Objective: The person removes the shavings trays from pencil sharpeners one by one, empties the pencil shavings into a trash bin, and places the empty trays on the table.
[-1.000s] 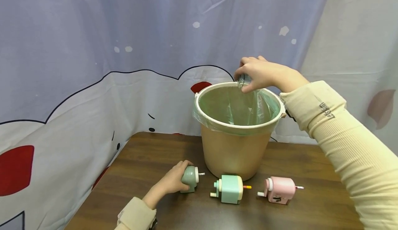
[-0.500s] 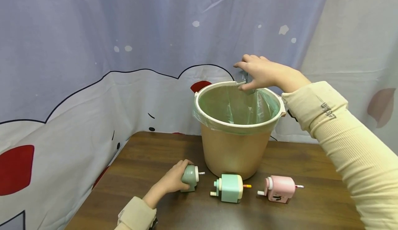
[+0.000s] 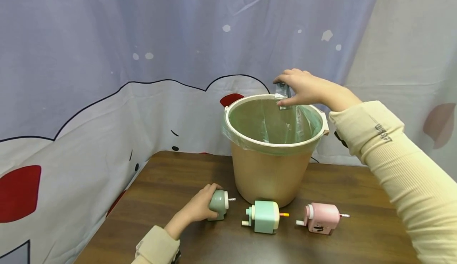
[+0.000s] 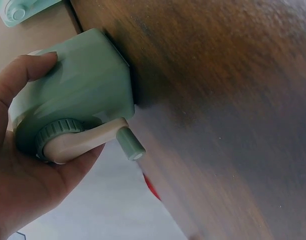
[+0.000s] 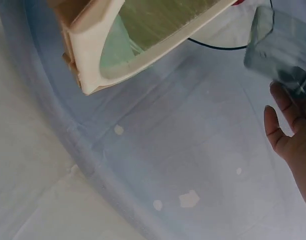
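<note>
Since half a second ago the right hand (image 3: pixel 303 89) has turned the small clear grey plastic drawer (image 3: pixel 283 94) from lying level to hanging upright over the far rim of the tan plastic bin lined with a pale green bag (image 3: pixel 250 169); judging by that, its contents are being tipped out, though no shavings show. From the head view, that hand's fingers pinch the drawer, while the left hand (image 3: pixel 197 208) is clamped round the sage-green crank pencil sharpener (image 3: pixel 217 204) on the dark wooden bench (image 3: pixel 171 184), beside a mint sharpener (image 3: pixel 264 216) and a pink one (image 3: pixel 321 218). At the left wrist, fingers wrap the sharpener (image 4: pixel 73 105), its cream crank facing the palm. At the right wrist, the drawer (image 5: pixel 283 50) sits at the fingertips (image 5: pixel 288 107), near the bin's rim (image 5: pixel 143 55).
</note>
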{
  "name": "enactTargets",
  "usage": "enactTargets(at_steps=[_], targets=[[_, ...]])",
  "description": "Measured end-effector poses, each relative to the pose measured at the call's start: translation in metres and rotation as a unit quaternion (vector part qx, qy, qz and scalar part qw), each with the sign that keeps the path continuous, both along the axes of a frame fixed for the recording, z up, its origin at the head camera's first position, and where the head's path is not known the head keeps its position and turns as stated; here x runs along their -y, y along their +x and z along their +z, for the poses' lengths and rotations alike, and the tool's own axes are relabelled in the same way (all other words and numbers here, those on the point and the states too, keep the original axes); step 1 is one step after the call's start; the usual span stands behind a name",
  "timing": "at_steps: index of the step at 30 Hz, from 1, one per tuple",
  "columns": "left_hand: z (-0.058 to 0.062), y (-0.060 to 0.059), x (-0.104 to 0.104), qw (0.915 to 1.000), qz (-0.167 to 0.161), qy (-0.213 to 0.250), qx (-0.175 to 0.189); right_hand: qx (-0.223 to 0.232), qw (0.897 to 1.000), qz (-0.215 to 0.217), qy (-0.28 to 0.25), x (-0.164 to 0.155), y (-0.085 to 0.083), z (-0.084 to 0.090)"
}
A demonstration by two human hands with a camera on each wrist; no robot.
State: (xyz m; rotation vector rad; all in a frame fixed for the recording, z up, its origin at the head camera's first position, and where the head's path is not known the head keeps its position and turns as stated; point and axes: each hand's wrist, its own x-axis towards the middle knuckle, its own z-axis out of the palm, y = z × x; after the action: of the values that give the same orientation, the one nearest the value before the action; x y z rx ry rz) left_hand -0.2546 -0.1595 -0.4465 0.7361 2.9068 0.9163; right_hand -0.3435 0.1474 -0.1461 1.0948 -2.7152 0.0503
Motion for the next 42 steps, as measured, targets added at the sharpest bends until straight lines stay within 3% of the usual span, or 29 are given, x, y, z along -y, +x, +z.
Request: enactTargets(at_steps=[5, 13, 21, 31, 39, 42], targets=[[0.0, 0.0, 0.001, 1.0, 0.003, -0.002, 0.002, -0.011, 1.0, 0.012, -0.016, -0.001, -0.002, -0.001], [0.0, 0.002, 0.002, 1.0, 0.003, -0.002, 0.006, 0.024, 0.998, 0.04, -0.048, -0.002, -0.005, -0.004], [0.001, 0.001, 0.0, 1.0, 0.002, -0.004, 0.0, 0.05, 0.995, -0.015, -0.083, -0.005, 0.0, -0.008], [0.002, 0.003, -0.004, 0.9999, -0.003, -0.008, 0.008, 0.113, 0.973, -0.09, -0.182, -0.008, 0.006, -0.011], [0.003, 0.004, -0.006, 0.9999, -0.003, -0.007, 0.012, 0.123, 0.959, -0.077, -0.242, -0.009, 0.017, -0.013], [0.004, 0.004, -0.006, 0.9999, -0.002, -0.007, 0.013, 0.134, 0.948, -0.078, -0.278, -0.007, 0.027, -0.016]])
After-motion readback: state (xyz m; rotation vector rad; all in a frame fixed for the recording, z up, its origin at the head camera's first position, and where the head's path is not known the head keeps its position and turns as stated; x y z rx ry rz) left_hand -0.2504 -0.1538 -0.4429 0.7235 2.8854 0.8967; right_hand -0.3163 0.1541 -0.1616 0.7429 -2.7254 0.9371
